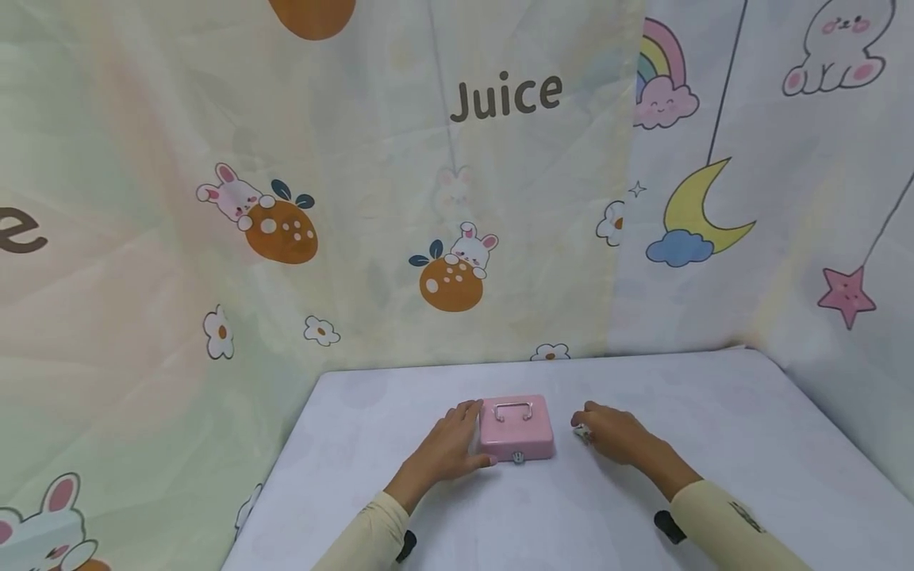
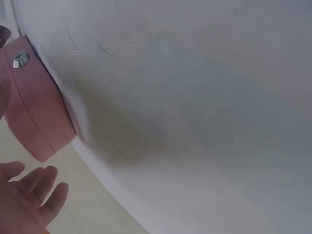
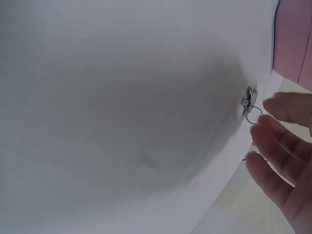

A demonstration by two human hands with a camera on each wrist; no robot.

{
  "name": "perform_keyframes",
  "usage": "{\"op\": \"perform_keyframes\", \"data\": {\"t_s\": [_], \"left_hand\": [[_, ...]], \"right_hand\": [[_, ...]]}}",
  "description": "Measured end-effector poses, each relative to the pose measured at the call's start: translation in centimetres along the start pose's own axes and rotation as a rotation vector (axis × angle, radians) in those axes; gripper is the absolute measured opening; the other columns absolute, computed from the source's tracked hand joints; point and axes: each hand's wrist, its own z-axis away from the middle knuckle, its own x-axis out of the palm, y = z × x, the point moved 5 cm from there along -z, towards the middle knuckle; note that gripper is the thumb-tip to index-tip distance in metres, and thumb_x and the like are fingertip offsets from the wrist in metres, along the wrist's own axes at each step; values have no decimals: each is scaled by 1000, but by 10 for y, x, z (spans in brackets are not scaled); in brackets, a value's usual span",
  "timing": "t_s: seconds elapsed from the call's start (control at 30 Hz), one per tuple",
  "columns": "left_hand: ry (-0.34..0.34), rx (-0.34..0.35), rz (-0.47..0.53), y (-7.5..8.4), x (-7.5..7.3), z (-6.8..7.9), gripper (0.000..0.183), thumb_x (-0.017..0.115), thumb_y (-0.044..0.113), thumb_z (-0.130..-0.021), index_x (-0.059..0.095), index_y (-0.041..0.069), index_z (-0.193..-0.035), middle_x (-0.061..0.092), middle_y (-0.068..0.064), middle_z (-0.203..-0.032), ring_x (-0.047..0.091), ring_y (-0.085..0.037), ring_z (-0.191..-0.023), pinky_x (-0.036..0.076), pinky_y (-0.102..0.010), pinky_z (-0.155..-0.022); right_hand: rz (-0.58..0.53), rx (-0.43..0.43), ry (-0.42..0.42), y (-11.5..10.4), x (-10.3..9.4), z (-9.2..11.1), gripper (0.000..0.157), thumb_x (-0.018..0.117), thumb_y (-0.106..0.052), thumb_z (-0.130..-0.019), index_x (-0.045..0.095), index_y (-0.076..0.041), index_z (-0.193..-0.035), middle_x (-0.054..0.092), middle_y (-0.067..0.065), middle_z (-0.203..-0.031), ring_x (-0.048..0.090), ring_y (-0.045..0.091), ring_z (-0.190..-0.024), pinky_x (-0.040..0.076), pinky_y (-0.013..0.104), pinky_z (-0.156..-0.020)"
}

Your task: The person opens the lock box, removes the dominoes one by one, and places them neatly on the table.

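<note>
A pink cash box (image 1: 516, 432) with a metal handle on its lid and a silver lock (image 1: 518, 457) at its front sits on the table. My left hand (image 1: 446, 446) lies along the box's left side, its thumb at the front corner and its fingers spread. Right of the box, my right hand (image 1: 614, 432) is at a small bunch of keys (image 3: 249, 99) low over the white cloth. The wire ring (image 3: 253, 115) on the keys reaches the right fingertips (image 3: 263, 122); thumb and forefinger stand slightly apart there.
White cloth covers the table (image 1: 571, 515), whose far edge meets a printed curtain (image 1: 385, 198) with rabbits, oranges and flowers. More printed fabric (image 1: 800, 238) hangs at the right. Dark straps show under both sleeves (image 1: 728, 523).
</note>
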Motion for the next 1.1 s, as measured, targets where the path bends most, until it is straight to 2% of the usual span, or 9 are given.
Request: {"op": "perform_keyframes", "data": {"t_s": [0.23, 0.4, 0.63, 0.93, 1.1], "left_hand": [[-16, -4, 17, -2, 6, -12, 100, 77, 57, -81, 31, 8, -155, 46, -12, -152, 49, -28, -136, 44, -43, -111], [-28, -17, 56, -4, 10, -14, 100, 79, 55, -80, 31, 9, -155, 48, -12, -150, 49, -28, -136, 44, -43, -111], [-33, -20, 46, -3, 10, -15, 98, 78, 55, -82, 30, 10, -155, 48, -11, -149, 50, -27, -134, 45, -43, -110], [-33, 6, 41, -1, 8, -14, 96, 78, 52, -83, 30, 11, -154, 49, -12, -146, 52, -27, -131, 47, -43, -107], [-52, 1, 75, -1, 10, -15, 96, 79, 49, -83, 29, 10, -155, 47, -14, -148, 49, -27, -135, 45, -41, -110]], "right_hand": [[-5, 4, -124, 3, 6, -14, 16, 68, -6, -93, 72, -10, -109, 61, 1, -89, 63, 18, -83, 57, 42, -78], [-13, 4, -168, 10, 9, -19, 14, 74, -4, -88, 71, -11, -100, 61, -2, -85, 60, 15, -81, 56, 39, -77], [-88, 68, -234, 19, 11, -23, 15, 76, -7, -87, 67, -15, -95, 63, -4, -84, 58, 16, -81, 55, 41, -79], [-239, 135, -284, 26, 15, -21, 18, 75, -9, -89, 58, -16, -88, 57, 1, -79, 56, 17, -69, 49, 31, -59], [-268, 151, -305, 27, 16, -17, 18, 73, -10, -90, 56, -15, -88, 57, 2, -77, 56, 17, -62, 47, 30, -57]]}}
